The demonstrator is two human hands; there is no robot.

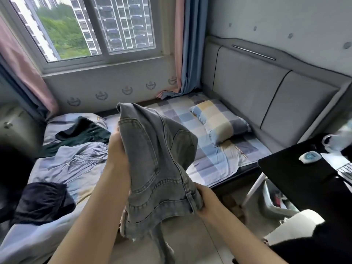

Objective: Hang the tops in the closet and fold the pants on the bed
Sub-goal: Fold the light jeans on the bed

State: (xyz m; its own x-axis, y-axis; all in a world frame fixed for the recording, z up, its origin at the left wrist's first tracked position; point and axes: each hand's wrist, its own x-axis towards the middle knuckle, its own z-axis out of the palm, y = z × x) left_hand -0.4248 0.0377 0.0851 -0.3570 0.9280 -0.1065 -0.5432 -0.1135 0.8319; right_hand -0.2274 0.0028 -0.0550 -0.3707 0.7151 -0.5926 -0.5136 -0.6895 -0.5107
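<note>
While the person is standing at the foot of the bed [219, 159], the head view is showing both hands lifting a pair of grey jeans [160, 159] above the floor, just in front of the mattress edge. The left hand [117, 149] is gripping the denim higher up, its fingers tucked behind the cloth and mostly hidden, so only the back of the hand is showing. The right hand [206, 201] is pinching the waistband near a belt loop, fingers curled round the thick seam. The legs are bunching up over the hands and trailing down between the forearms, so the garment is looking twisted rather than laid flat.

On the bedding to the left, a dark green garment [85, 132], a pale blue-grey garment [76, 161] and a dark navy garment [43, 202] are lying crumpled and waiting. A checked pillow [219, 121] is resting near the grey headboard [266, 92], and a black table [304, 178] is standing to the right.

Judging from this, the main risk is the jeans being folded while still twisted, leaving a lumpy, uneven fold. The hanging hem could also be dragging on the floor, and setting the jeans down on the heaped clothes would be tangling them together.
</note>
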